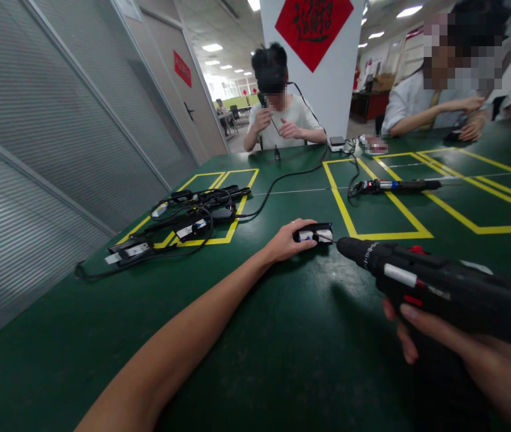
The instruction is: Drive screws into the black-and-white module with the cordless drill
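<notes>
My right hand [444, 342] is wrapped round the grip of a black cordless drill [435, 282], which points left across the table. The thin bit of the drill reaches to a small black casing [325, 234] with white and blue parts inside. Whether the tip touches the casing or sits in a screw, I cannot tell. With fingers and thumb closed round its left end, my left hand [289, 241] holds the casing on the green tabletop.
Left on the table lies a pile of black devices and cables [192, 219] across yellow tape outlines. A rod-shaped tool [394, 185] lies at right behind the drill. A cable [282, 177] runs to the far edge, where a person [284, 114] sits; another person [435, 108] is at right.
</notes>
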